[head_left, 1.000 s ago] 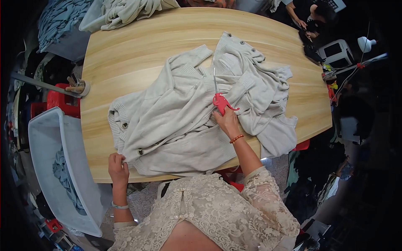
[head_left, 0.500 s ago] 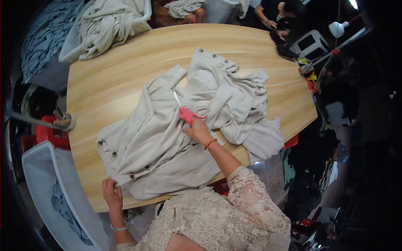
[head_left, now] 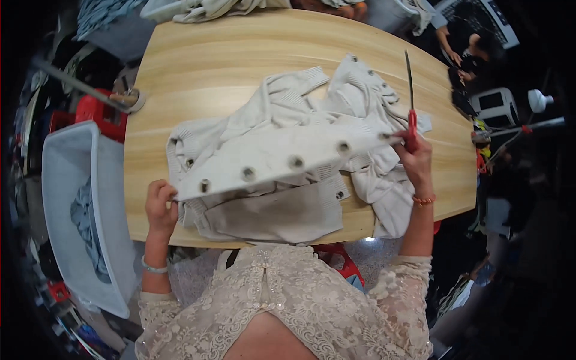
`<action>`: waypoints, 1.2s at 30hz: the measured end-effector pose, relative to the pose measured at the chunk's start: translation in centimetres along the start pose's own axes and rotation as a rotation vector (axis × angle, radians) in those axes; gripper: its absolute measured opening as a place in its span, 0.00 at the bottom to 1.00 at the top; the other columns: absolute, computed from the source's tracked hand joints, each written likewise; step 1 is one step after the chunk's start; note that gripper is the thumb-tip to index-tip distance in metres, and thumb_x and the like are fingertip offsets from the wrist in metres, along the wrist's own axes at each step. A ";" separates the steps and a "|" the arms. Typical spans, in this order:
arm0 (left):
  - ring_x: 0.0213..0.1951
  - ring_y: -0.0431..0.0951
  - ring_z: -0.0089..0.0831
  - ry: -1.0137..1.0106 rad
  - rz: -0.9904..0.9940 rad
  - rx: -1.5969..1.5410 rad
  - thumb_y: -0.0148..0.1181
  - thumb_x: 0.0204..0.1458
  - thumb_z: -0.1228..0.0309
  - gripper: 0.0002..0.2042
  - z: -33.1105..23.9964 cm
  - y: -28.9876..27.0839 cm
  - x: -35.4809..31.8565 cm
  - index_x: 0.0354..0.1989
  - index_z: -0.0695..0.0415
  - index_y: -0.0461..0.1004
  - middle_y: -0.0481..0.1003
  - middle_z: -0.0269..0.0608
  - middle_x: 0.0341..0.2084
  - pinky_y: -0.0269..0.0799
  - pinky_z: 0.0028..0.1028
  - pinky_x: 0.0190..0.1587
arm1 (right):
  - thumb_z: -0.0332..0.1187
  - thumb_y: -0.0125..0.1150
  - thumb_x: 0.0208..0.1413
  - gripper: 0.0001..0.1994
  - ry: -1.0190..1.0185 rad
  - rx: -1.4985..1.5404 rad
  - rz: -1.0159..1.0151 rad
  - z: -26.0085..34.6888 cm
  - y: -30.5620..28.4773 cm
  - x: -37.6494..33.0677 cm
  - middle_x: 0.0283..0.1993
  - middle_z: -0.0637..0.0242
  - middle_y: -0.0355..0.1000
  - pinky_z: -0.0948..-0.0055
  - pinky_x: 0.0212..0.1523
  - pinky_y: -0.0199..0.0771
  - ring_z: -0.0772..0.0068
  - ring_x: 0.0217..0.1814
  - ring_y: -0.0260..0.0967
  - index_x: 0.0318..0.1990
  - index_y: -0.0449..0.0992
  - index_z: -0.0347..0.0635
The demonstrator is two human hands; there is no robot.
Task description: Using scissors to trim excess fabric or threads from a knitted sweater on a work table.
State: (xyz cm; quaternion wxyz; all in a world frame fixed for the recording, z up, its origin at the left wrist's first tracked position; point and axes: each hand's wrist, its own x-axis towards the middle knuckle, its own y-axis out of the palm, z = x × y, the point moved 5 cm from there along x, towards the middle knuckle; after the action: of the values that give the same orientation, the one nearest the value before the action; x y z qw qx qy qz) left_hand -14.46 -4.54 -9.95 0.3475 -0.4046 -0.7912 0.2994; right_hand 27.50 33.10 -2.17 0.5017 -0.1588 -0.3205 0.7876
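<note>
Beige knitwear lies rumpled and unfolded across the table's middle and near edge. Only its button band is drawn straight, between separated hands: left hand pinching one end, right hand gripping a red-handled tool, its hold on the band blurred.

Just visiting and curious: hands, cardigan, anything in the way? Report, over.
Left hand pinching cardigan corner. Right hand holding red tool at the button strip's other end. Strip stretched between them. Loose knit folds beneath, nothing across it.

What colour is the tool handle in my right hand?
Red handle, shown best in the head view.
</note>
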 end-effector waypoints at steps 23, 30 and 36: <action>0.37 0.72 0.45 -0.166 0.388 -0.158 0.61 0.40 0.84 0.11 1.9 12.6 -11.1 0.32 0.58 0.70 0.70 0.44 0.30 0.69 0.38 0.38 | 0.29 0.64 0.48 0.13 -0.212 -0.251 0.897 2.2 20.3 -20.5 0.31 0.52 0.74 0.52 0.37 0.71 0.47 0.37 0.72 0.40 0.68 0.40; 0.33 0.74 0.38 -0.306 0.373 -0.218 0.63 0.41 0.83 0.12 2.5 11.7 -11.5 0.35 0.59 0.73 0.73 0.43 0.32 0.71 0.33 0.39 | 0.32 0.63 0.50 0.14 -0.303 -0.248 0.923 3.7 24.9 -20.6 0.26 0.51 0.74 0.51 0.32 0.72 0.45 0.31 0.74 0.40 0.66 0.39; 0.45 0.71 0.48 0.015 0.265 -0.045 0.69 0.40 0.75 0.22 -5.6 13.1 -9.4 0.47 0.57 0.71 0.71 0.46 0.43 0.69 0.39 0.46 | 0.30 0.61 0.50 0.14 -0.175 -0.223 0.849 1.7 20.0 -21.1 0.36 0.52 0.74 0.53 0.38 0.72 0.49 0.41 0.73 0.44 0.67 0.41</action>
State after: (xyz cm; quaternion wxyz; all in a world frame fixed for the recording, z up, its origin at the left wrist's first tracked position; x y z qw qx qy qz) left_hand -0.29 -5.00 -19.49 0.3018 -0.5155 -0.7346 0.3218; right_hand 22.20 7.85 -15.68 0.0850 -0.2620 -0.3510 0.8949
